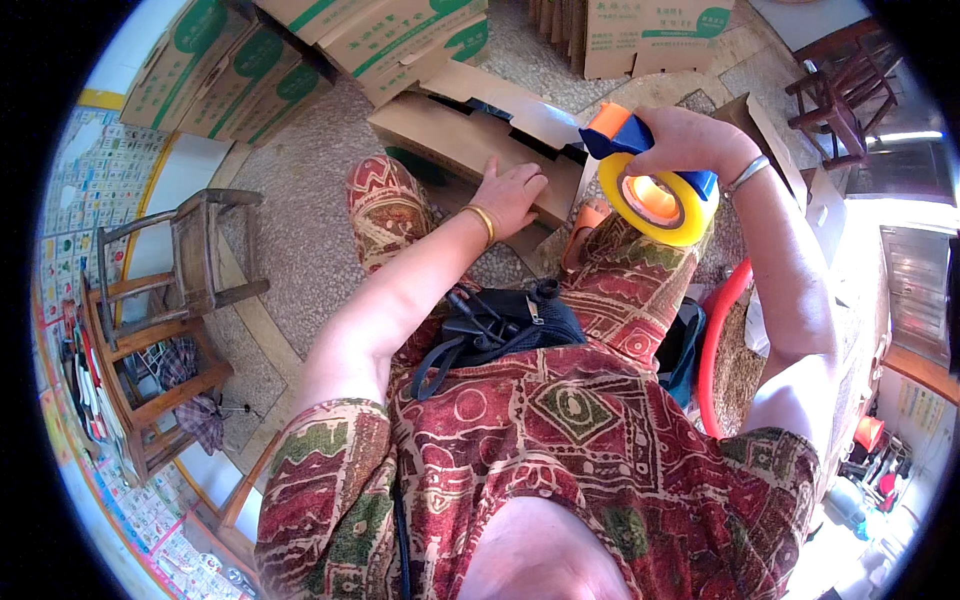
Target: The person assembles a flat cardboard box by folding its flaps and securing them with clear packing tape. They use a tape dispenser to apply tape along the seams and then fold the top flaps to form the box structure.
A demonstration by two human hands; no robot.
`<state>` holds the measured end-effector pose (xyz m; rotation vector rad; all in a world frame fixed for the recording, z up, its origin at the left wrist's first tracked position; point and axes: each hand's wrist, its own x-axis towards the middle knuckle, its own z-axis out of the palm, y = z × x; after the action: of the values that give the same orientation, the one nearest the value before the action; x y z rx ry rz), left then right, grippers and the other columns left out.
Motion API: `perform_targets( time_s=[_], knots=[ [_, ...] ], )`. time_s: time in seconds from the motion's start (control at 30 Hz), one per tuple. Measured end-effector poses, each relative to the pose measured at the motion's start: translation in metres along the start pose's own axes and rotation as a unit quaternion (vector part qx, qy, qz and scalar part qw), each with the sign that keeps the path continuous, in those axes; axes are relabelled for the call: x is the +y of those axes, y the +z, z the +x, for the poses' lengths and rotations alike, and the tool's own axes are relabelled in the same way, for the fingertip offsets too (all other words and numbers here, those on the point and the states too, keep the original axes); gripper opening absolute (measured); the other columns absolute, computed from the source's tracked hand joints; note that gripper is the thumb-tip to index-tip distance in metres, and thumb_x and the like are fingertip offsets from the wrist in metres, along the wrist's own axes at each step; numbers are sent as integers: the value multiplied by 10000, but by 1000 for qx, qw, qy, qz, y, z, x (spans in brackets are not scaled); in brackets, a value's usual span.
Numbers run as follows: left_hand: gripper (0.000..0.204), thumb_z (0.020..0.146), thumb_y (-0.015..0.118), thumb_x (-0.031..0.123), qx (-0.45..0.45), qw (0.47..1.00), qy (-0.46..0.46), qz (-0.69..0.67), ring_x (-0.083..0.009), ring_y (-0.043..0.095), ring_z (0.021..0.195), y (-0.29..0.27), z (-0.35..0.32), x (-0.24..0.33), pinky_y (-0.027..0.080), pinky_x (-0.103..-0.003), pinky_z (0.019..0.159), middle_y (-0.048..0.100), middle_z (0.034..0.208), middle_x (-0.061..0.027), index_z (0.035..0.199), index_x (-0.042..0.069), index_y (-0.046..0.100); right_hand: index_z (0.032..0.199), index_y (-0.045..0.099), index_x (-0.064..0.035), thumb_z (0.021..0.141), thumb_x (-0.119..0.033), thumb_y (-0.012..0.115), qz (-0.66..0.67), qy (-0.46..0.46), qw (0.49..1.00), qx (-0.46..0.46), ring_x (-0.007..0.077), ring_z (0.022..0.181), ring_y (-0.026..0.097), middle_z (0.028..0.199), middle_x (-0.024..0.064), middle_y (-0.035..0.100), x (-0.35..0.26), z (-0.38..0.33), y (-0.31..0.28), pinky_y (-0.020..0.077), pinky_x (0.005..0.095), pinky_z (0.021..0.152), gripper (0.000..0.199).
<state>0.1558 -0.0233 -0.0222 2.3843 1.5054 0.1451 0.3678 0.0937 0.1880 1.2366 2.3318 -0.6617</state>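
A brown cardboard box (450, 140) lies on the floor between my knees, with flaps raised at its far and right sides. My left hand (508, 195) rests on the box's near right part, fingers stretched over the cardboard. My right hand (688, 140) grips a blue tape dispenser (622, 138) with an orange front end. A thick roll of yellow tape (685, 228) sits in the dispenser, above my right knee. Both the dispenser and its roll are held up off the box. My right palm hides part of the dispenser's handle.
Stacks of cardboard boxes with green print stand at the far left (225, 75) and far middle (650, 40). A wooden chair (195, 250) is on the left, a dark stool (845, 105) far right. A red curved rim (712, 350) lies beside my right leg. A black bag (510, 325) sits on my lap.
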Motion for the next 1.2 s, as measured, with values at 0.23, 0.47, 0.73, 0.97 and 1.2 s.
perform_targets(
  time_s=[0.23, 0.47, 0.73, 0.97, 1.2],
  knots=[
    [809, 664, 759, 238, 138, 960, 244, -29, -261, 346, 1330, -12, 21, 31, 267, -553, 1057, 400, 1408, -82, 1382, 230, 386, 1147, 550, 12, 668, -436, 709, -1, -1, 1000, 0, 334, 939, 624, 1002, 209, 645, -1, 2, -1, 484, 375, 836, 675],
    [750, 788, 673, 288, -11, 974, 224, 21, -253, 266, 1385, -11, 44, 20, 212, -633, 1069, 254, 1487, -70, 1418, 416, 288, 1150, 553, 20, 681, -416, 704, 29, 22, 999, 12, 324, 914, 630, 993, 209, 649, 1, 3, -7, 483, 365, 829, 658],
    [691, 839, 608, 284, 36, 977, 209, -34, -269, 331, 1345, -1, 41, 23, 262, -616, 1050, 310, 1450, -110, 1421, 443, 272, 1190, 536, 27, 701, -395, 701, 93, 27, 995, 27, 272, 923, 623, 1024, 178, 646, 21, -5, -10, 481, 338, 834, 667],
    [645, 808, 609, 168, 121, 970, 185, -97, -291, 381, 1307, -2, 39, 15, 290, -567, 1058, 338, 1438, -139, 1393, 308, 377, 1235, 512, 28, 738, -365, 688, 160, 49, 986, 28, 224, 957, 612, 1064, 157, 642, 21, -11, -19, 469, 310, 860, 657],
    [669, 786, 631, 169, 187, 968, 77, -147, -307, 296, 1365, 3, 32, 8, 232, -520, 1106, 338, 1445, -165, 1382, 41, 355, 1245, 494, 38, 741, -358, 684, 178, -2, 983, 51, 232, 934, 618, 1045, 172, 641, 12, -11, -17, 478, 316, 844, 669]
  ],
)
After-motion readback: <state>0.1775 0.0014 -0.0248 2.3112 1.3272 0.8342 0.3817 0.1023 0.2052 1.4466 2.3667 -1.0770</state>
